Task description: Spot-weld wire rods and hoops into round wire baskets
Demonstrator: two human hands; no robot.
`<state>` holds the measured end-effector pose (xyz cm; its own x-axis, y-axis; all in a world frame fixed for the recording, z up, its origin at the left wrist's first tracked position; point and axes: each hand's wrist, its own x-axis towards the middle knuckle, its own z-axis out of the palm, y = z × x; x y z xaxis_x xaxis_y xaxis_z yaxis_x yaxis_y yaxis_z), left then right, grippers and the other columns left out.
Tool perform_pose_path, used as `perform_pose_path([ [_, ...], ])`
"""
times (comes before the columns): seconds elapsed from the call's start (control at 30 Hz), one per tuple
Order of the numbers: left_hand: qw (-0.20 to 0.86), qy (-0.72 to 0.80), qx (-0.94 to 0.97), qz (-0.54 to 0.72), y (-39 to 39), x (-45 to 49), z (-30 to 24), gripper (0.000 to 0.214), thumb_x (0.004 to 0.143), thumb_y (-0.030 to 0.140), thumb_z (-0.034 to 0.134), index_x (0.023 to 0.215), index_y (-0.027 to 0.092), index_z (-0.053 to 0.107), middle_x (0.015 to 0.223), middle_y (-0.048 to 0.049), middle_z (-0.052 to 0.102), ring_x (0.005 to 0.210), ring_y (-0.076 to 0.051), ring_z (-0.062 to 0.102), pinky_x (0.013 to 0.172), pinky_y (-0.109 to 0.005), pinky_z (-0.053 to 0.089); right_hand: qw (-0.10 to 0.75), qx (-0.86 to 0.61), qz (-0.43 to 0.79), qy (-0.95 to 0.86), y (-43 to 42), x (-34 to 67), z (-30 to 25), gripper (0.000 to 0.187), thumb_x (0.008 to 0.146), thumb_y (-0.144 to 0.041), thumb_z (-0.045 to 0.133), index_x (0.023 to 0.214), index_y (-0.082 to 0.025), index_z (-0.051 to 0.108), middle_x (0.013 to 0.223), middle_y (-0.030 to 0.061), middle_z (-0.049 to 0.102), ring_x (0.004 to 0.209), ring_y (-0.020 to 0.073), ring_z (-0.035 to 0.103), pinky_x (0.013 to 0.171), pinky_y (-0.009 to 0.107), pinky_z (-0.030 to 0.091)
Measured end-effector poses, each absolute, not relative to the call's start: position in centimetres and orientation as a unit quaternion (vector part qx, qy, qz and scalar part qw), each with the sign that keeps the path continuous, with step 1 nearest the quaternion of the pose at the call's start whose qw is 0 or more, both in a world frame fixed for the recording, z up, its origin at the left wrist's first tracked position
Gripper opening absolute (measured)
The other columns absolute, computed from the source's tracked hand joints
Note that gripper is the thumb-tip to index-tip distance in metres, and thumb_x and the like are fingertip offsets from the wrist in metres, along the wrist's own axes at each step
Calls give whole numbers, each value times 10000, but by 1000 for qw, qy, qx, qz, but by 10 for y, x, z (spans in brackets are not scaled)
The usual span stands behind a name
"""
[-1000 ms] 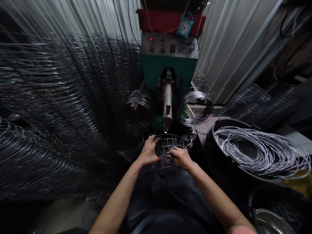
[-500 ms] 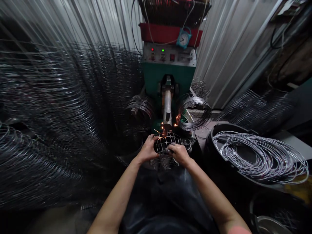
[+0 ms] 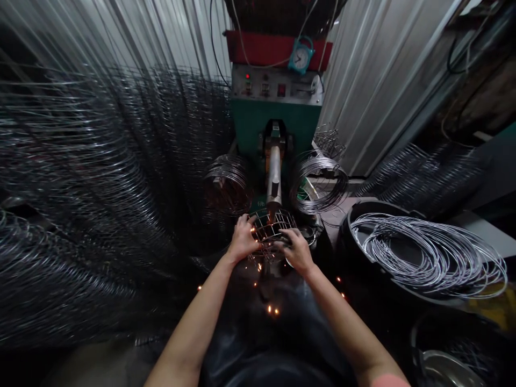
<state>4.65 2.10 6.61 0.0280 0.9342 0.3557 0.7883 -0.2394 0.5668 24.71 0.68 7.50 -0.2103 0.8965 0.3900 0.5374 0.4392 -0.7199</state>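
Observation:
A small round wire basket (image 3: 272, 229) sits under the metal welding arm (image 3: 274, 180) of a green machine (image 3: 275, 115). My left hand (image 3: 242, 239) grips the basket's left rim with curled fingers. On the basket's right side my right hand (image 3: 297, 249) is closed on the wires. Orange sparks fall around the basket and onto the dark apron over my lap.
Large heaps of wire rings (image 3: 92, 188) fill the left side. A black tub (image 3: 365, 252) with loose wire hoops (image 3: 427, 252) stands at the right. Wire coils (image 3: 320, 183) hang on both sides of the welding arm. A small clock (image 3: 299, 55) hangs on the machine's top.
The sparks that flew at the welding tip now drop lower, over my lap. The green lamp on the panel has gone out. Both hands have kept their hold on the basket and turned it slightly.

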Motion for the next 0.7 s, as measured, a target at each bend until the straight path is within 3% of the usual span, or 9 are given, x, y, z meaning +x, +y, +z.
perform_pose_path([
  [0.07, 113, 631, 689, 338, 24, 46, 65, 936, 396, 306, 850, 1244, 167, 478, 1342, -149, 388, 1280, -369, 343, 1053, -486, 341, 450, -503, 310, -670, -4, 258, 63, 292, 797, -348, 574, 1038, -187, 612, 973, 70, 636, 891, 194, 605, 787, 303, 479],
  [0.17, 141, 659, 668, 314, 34, 43, 68, 935, 394, 304, 855, 1240, 150, 486, 1331, -150, 404, 1279, -351, 357, 1069, -450, 331, 454, -543, 429, -562, -25, 276, 34, 306, 829, -383, 457, 1002, -170, 593, 818, 48, 645, 734, 180, 609, 676, 296, 492],
  [0.33, 150, 667, 665, 300, 51, 41, 80, 923, 434, 359, 840, 1254, 140, 478, 1300, -147, 436, 1269, -334, 376, 1056, -412, 345, 483, -575, 406, -522, -69, 301, -26, 336, 745, -428, 554, 978, -187, 575, 822, 48, 660, 795, 198, 619, 770, 334, 478],
  [0.4, 157, 670, 663, 293, 51, 41, 81, 933, 462, 376, 830, 1282, 145, 450, 1351, -164, 397, 1302, -343, 337, 1064, -431, 324, 500, -581, 423, -484, -80, 308, -39, 316, 724, -432, 592, 937, -200, 571, 813, 35, 659, 736, 183, 620, 720, 321, 491],
  [0.47, 171, 676, 658, 285, 45, 38, 76, 1030, 471, 396, 831, 1356, 175, 351, 1443, -185, 288, 1354, -366, 242, 1089, -506, 242, 531, -576, 472, -403, -82, 314, -41, 320, 722, -427, 612, 950, -207, 571, 765, 7, 640, 633, 148, 595, 591, 272, 489],
  [0.57, 207, 682, 640, 287, 30, 29, 54, 1276, 452, 438, 844, 1446, 225, 72, 1523, -208, 41, 1391, -401, 59, 1073, -630, 87, 561, -556, 568, -232, -70, 326, -33, 360, 648, -360, 690, 957, -197, 602, 669, -28, 585, 544, 110, 544, 448, 203, 431],
  [0.63, 246, 683, 620, 298, 20, 23, 34, 1368, 447, 429, 850, 1444, 215, -62, 1521, -226, -38, 1391, -400, 16, 1068, -637, 66, 545, -528, 633, -155, -59, 334, -25, 359, 584, -291, 739, 908, -177, 632, 626, -35, 562, 526, 96, 529, 447, 192, 437],
  [0.7, 276, 677, 600, 324, 14, 19, 13, 1401, 428, 397, 862, 1438, 198, -88, 1517, -234, -35, 1396, -381, 23, 1086, -602, 93, 525, -500, 677, -126, -52, 339, -19, 364, 545, -247, 774, 878, -167, 650, 622, -35, 562, 533, 86, 528, 469, 189, 453],
])
